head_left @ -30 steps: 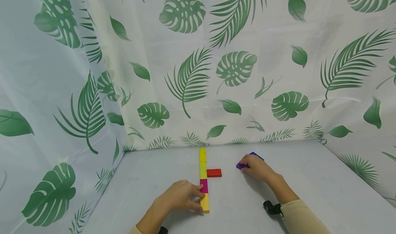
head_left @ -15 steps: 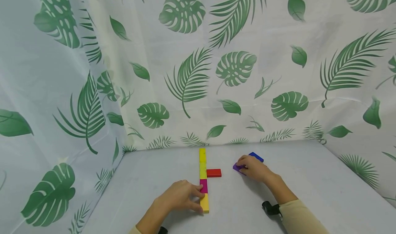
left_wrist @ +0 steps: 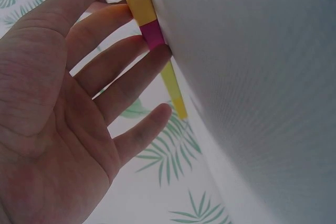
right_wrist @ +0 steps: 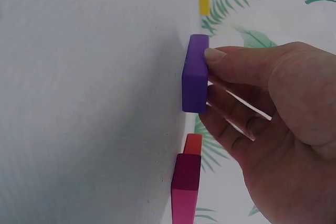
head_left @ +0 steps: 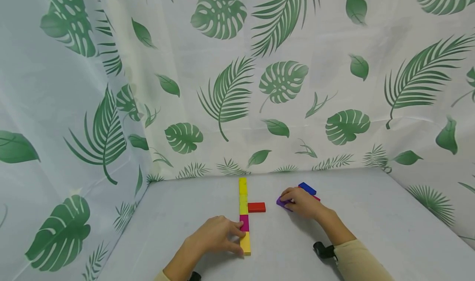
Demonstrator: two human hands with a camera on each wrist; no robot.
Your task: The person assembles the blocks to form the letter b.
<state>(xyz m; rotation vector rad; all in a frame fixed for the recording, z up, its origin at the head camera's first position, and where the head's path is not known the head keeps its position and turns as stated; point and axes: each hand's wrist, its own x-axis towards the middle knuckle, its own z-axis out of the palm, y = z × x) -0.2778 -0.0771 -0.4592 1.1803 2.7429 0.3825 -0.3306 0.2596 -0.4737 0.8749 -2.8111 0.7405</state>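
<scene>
A straight row of blocks runs away from me in the head view: a nearest yellow block (head_left: 245, 244), a magenta block (head_left: 244, 223), then lighter yellow blocks (head_left: 243, 204). My left hand (head_left: 219, 236) lies along the row's left side, its fingertips on the magenta and nearest yellow blocks. In the left wrist view, the fingers (left_wrist: 126, 85) are spread and nearly straight. My right hand (head_left: 303, 201) pinches a purple block (right_wrist: 196, 74) between thumb and fingers, low over the table. A red block (head_left: 256, 207) lies crosswise against the row's right side.
Beyond the right hand lies a blue block (head_left: 307, 188), with a reddish edge showing beside the hand. In the right wrist view, a magenta block (right_wrist: 186, 187) stands near an orange-red block (right_wrist: 193, 144). A leaf-printed curtain (head_left: 237, 107) closes off the table's back and sides.
My right hand has moved slightly left with the purple block, uncovering more of the blue block and a reddish edge behind it. The left hand has stayed still on the row.
</scene>
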